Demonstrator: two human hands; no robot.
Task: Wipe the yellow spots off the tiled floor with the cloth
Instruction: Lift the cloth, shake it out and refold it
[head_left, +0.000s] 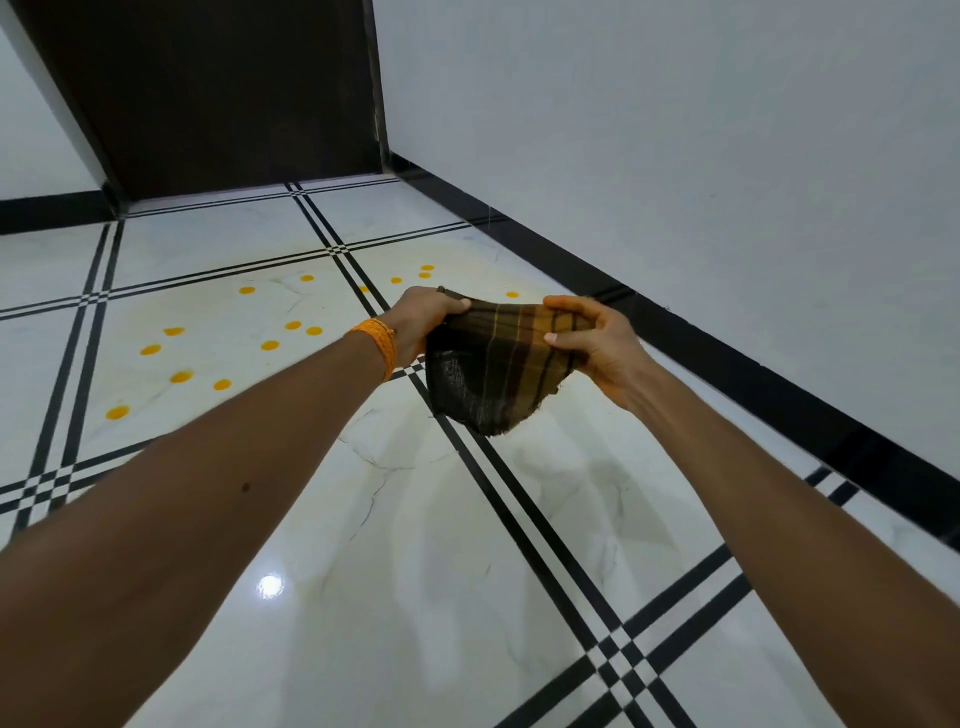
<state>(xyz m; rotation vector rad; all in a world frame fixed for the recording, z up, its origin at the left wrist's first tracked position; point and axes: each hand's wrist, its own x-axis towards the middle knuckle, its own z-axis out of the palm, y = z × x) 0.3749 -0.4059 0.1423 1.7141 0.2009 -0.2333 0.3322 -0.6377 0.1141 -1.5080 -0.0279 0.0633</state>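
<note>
A brown striped cloth hangs in the air between both hands, above the floor. My left hand, with an orange band on the wrist, grips its left top edge. My right hand pinches its right top edge. Several round yellow spots dot the white tiled floor beyond and to the left of the hands. More yellow spots lie further back near the wall, and one shows just above the cloth.
Black double lines cross the glossy white tiles. A dark door stands at the back. A white wall with a black skirting runs along the right side, close to the right hand.
</note>
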